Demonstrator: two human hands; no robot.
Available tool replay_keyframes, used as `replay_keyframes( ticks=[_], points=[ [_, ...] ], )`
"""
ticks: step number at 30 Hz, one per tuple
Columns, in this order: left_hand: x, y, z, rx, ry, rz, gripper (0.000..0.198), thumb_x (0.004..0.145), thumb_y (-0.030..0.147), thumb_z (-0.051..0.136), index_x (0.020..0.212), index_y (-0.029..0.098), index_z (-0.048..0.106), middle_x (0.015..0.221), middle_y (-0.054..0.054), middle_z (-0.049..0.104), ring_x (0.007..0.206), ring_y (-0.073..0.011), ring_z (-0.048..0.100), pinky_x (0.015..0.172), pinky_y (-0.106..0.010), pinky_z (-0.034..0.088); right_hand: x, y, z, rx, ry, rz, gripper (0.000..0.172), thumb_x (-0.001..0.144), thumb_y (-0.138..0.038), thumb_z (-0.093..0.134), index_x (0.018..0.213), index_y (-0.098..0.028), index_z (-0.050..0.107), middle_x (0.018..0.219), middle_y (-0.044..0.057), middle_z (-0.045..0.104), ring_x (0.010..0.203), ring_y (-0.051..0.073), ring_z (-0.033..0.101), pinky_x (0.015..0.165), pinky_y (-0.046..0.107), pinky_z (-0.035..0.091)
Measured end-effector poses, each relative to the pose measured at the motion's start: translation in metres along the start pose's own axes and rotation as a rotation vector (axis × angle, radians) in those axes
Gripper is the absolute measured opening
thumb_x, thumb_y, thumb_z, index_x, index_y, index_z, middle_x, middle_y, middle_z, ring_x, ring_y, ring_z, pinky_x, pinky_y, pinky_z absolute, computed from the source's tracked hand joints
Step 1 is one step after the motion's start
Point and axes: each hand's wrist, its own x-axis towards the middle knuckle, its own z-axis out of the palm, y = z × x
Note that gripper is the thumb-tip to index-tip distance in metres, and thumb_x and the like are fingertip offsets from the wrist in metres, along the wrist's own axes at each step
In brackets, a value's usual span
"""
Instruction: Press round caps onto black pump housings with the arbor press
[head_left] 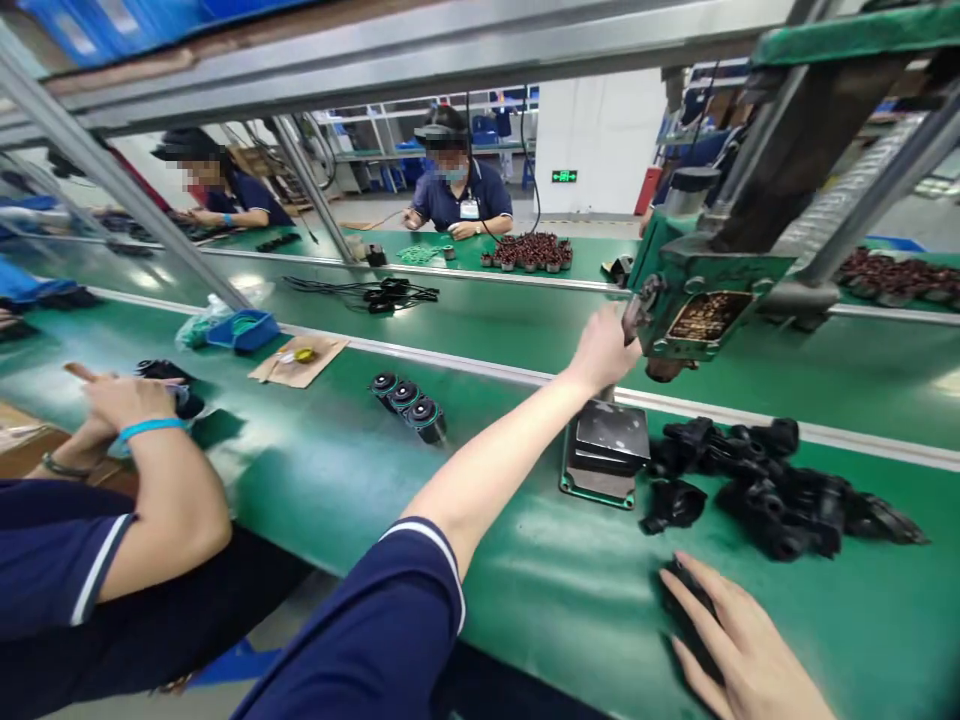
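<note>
My left hand (606,350) reaches forward with its fingers wrapped round a small metal handle (639,312) on the side of a green machine head (701,305), which looks like a bench press. Below that head, a dark metal block (611,430) sits on a base with green edges. Close to the front edge of the bench, my right hand (750,645) curls over a black part (691,592), mostly hidden under the fingers. Beyond that hand lies a pile of black plastic parts (780,485), one of them, a loose piece (673,505), nearer the block.
Three round black parts (406,397) with green rings stand in a row on the green bench (517,560). Further left are brown paper (298,360) and a blue tray (244,330). A co-worker's arm (165,480) is at the left. Two people sit opposite, near reddish-brown parts (529,252).
</note>
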Motion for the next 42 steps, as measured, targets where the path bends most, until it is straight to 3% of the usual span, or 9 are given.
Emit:
replay_keyframes(
  ticks=[2, 8, 11, 14, 17, 21, 28, 33, 42],
  points=[
    [-0.036, 0.007, -0.026, 0.186, 0.030, -0.019, 0.072, 0.076, 0.027, 0.069, 0.136, 0.009, 0.034, 0.132, -0.026, 0.047, 0.127, -0.0366, 0.045, 0.105, -0.055, 0.036, -0.004, -0.002, 0.001, 0.009, 0.004, -0.007, 0.046, 0.089, -0.048, 0.037, 0.121, -0.022, 0.059, 0.138, 0.000, 0.044, 0.120, 0.013, 0.049, 0.098, 0.027, 0.041],
    [-0.145, -0.028, -0.168, 0.820, -0.432, -0.008, 0.108, 0.050, 0.021, 0.086, 0.142, 0.025, 0.030, 0.145, -0.017, 0.041, 0.141, -0.0437, 0.024, 0.110, -0.069, 0.009, -0.014, 0.003, 0.012, 0.092, 0.065, 0.198, 0.051, 0.092, -0.048, 0.034, 0.119, -0.011, 0.055, 0.130, 0.003, 0.050, 0.117, 0.010, 0.050, 0.102, 0.025, 0.037],
    [-0.160, -0.061, -0.222, 0.960, -0.569, -0.076, 0.086, 0.059, 0.006, 0.073, 0.137, 0.024, 0.039, 0.141, -0.014, 0.050, 0.143, -0.0370, 0.026, 0.112, -0.067, 0.006, -0.010, 0.003, 0.011, 0.102, 0.074, 0.246, 0.054, 0.090, -0.054, 0.034, 0.117, -0.013, 0.056, 0.126, 0.002, 0.052, 0.114, 0.012, 0.050, 0.103, 0.028, 0.035],
    [-0.157, -0.079, -0.238, 0.951, -0.673, -0.054, 0.068, 0.065, 0.004, 0.068, 0.128, 0.019, 0.048, 0.132, -0.015, 0.058, 0.135, -0.0302, 0.044, 0.116, -0.058, 0.012, -0.009, 0.002, 0.007, 0.120, 0.056, 0.264, 0.051, 0.090, -0.053, 0.034, 0.115, -0.015, 0.057, 0.122, 0.002, 0.054, 0.111, 0.010, 0.050, 0.100, 0.026, 0.035],
    [-0.159, -0.074, -0.216, 0.802, -0.670, -0.069, 0.069, 0.064, 0.016, 0.076, 0.127, 0.018, 0.049, 0.128, -0.015, 0.061, 0.122, -0.0303, 0.056, 0.113, -0.054, 0.024, -0.014, 0.000, 0.007, 0.208, 0.033, 0.336, 0.046, 0.090, -0.052, 0.037, 0.106, -0.013, 0.057, 0.117, 0.003, 0.056, 0.109, 0.005, 0.052, 0.095, 0.019, 0.041],
    [-0.188, -0.046, -0.145, 0.412, -0.618, -0.050, 0.072, 0.066, 0.030, 0.078, 0.131, 0.024, 0.047, 0.125, -0.010, 0.061, 0.116, -0.0279, 0.059, 0.100, -0.042, 0.046, -0.017, 0.000, 0.008, 0.349, -0.002, 0.467, 0.038, 0.086, -0.050, 0.050, 0.095, -0.014, 0.056, 0.113, 0.002, 0.058, 0.103, 0.000, 0.057, 0.087, 0.011, 0.047],
    [-0.238, -0.017, -0.024, -0.238, -0.463, -0.193, 0.090, 0.063, 0.031, 0.082, 0.139, 0.024, 0.034, 0.127, -0.011, 0.055, 0.120, -0.0271, 0.057, 0.106, -0.044, 0.044, 0.027, 0.009, -0.027, 0.628, -0.107, 0.859, 0.041, 0.081, -0.051, 0.056, 0.089, -0.011, 0.059, 0.110, 0.004, 0.062, 0.093, 0.001, 0.063, 0.081, 0.009, 0.051],
    [-0.247, -0.017, -0.004, -0.434, -0.444, -0.292, 0.092, 0.064, 0.025, 0.082, 0.139, 0.023, 0.029, 0.126, -0.014, 0.055, 0.117, -0.0277, 0.059, 0.103, -0.045, 0.046, 0.086, -0.011, -0.051, 0.565, -0.031, 0.694, 0.025, 0.080, -0.038, 0.061, 0.088, -0.014, 0.059, 0.105, -0.003, 0.064, 0.094, -0.003, 0.062, 0.082, 0.004, 0.050],
    [-0.251, -0.020, -0.004, -0.346, -0.410, -0.297, 0.080, 0.062, 0.031, 0.084, 0.128, 0.022, 0.040, 0.128, -0.013, 0.056, 0.121, -0.0298, 0.056, 0.104, -0.047, 0.046, 0.109, -0.040, -0.023, 0.422, -0.059, 0.359, 0.021, 0.080, -0.030, 0.062, 0.094, -0.015, 0.056, 0.107, -0.002, 0.061, 0.102, 0.000, 0.059, 0.089, 0.010, 0.051]
  ],
)
